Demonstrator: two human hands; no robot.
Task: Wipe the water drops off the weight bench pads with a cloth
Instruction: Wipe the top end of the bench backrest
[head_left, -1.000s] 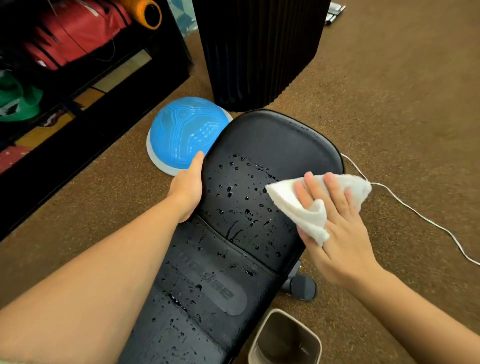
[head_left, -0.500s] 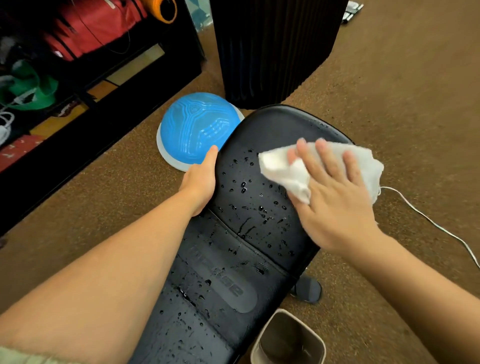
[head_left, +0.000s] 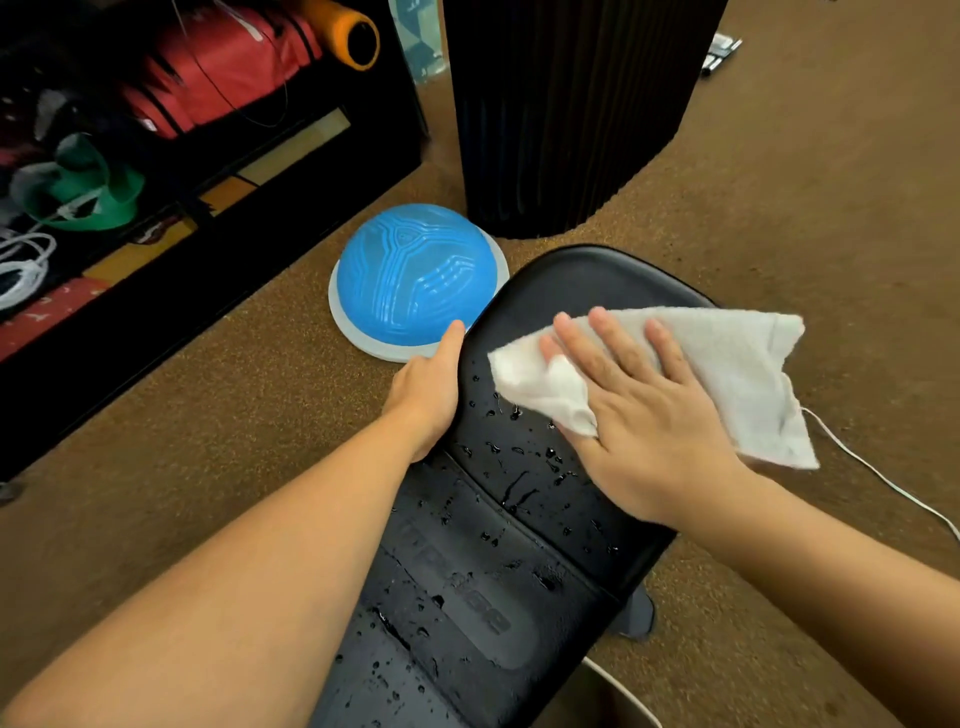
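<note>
1. While water drops bead the bench pad's middle and near end, the head view suggests flat, overlapping strokes with the cloth drawn nearward.
2. Pressing the cloth near the pad's far end, the right hand lies open, fingers straight.
3. Steadying, the left hand grips the pad's left edge, thumb along it.

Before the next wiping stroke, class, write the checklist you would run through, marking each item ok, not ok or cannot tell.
1. Cloth flat under right hand: ok.
2. Left hand holds bench pad edge: ok.
3. Near part of pad free of water drops: not ok.
4. Surface under the cloth dry: cannot tell.
5. White cable clear of the cloth: cannot tell.
</note>
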